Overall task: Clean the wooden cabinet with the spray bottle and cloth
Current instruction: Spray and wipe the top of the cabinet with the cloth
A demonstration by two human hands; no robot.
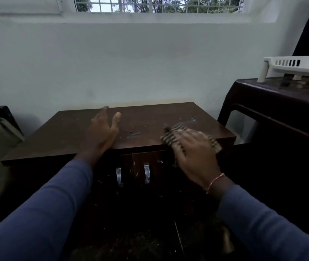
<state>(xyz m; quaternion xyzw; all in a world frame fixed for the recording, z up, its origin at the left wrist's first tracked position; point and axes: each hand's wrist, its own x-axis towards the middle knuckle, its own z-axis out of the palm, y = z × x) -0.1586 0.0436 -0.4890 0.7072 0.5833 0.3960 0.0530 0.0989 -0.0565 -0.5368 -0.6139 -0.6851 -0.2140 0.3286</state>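
At the front edge of the wooden cabinet (86,132), head view only: right hand (193,157) lies flat over a checked cloth (176,132) at the front-right corner of the top, fingers (180,147) spread and lightly curled over the fabric, pressing it down, not balling it up. Part of the cloth hangs over the front edge, above the right door.

Left hand (102,132) is on the top near the middle of the front edge, fingers straight and apart, thumb up, holding nothing. Looks like it's bracing, though contact with the wood is hard to confirm.

Spray bottle is not in frame. Blue streaks (187,121) and droplets sit on the top between the hands and just behind the cloth, probably sprayed cleaner. Specks also on the door fronts around the two metal handles (118,176).

Step in hand, as I read it: wiping the top.
- Keep the palm flat on the cloth for full contact.
- Sweep from the right corner toward the middle, through the blue streaks, in overlapping passes.
- Move the left hand clear before the pass reaches it.
- Pull the hanging cloth back onto the top, or use it for the front edge.
- Doors look untouched, so do them after.

Dark side table (274,95) with a white rack (289,67) stands to the right.
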